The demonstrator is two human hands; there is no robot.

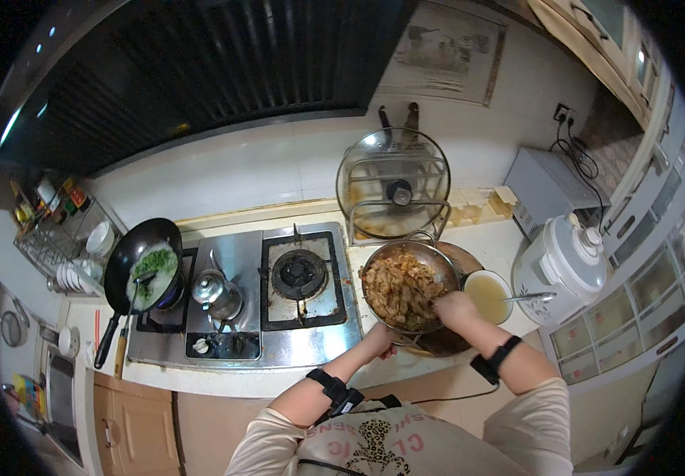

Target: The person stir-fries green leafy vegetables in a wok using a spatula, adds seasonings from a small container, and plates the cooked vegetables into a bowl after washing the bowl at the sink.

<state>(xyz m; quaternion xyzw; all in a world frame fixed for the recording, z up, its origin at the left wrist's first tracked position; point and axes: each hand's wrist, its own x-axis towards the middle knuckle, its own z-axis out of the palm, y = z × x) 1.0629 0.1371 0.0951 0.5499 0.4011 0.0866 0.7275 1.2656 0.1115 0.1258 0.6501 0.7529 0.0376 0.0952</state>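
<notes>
A two-handled steel pan [450,262] full of cooked, browned meat pieces [405,288] rests on a round wooden board [464,256]. My left hand [384,342] is curled at the near rim, gripping the pan by its near handle. Over the right side of the same pan, my right hand [458,310] has its fingers lowered to the food. Those fingertips are partly hidden, and whether they pinch anything is unclear. Just right of that hand stands a white bowl [502,279] of pale yellow liquid, with a metal spoon [532,296] leaning in it.
A black wok [117,262] with chopped greens [155,265] in pale liquid sits on the left burner, a ladle inside. A small metal pot [217,294] stands mid-stove, left of the bare right burner [299,275]. Behind the pan is a racked glass lid [393,184]; a white rice cooker [562,268] stands right.
</notes>
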